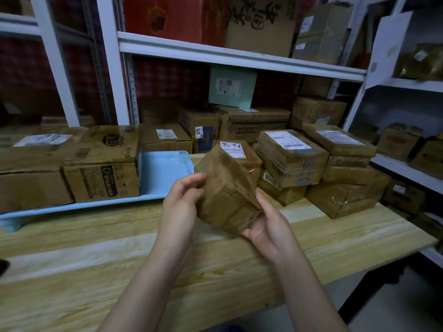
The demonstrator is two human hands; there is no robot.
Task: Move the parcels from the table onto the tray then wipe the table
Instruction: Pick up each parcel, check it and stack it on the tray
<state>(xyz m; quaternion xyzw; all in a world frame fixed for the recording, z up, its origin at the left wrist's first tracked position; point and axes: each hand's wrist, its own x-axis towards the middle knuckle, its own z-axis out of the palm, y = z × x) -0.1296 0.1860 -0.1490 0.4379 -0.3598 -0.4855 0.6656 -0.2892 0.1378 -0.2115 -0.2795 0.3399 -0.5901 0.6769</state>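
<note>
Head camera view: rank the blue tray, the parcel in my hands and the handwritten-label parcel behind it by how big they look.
1. blue tray, clearly largest.
2. held parcel, but it is nearest the camera, which inflates it.
3. handwritten-label parcel, partly hidden behind it, so the order of these two is unsure.

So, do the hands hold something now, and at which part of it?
Yes, both hands hold one small brown parcel: the left hand grips its left edge, the right hand its lower right corner.

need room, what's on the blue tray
A labelled box and a printed box sit on the blue tray, covering its left part; the right end is bare. The floor beneath is hidden.
</note>
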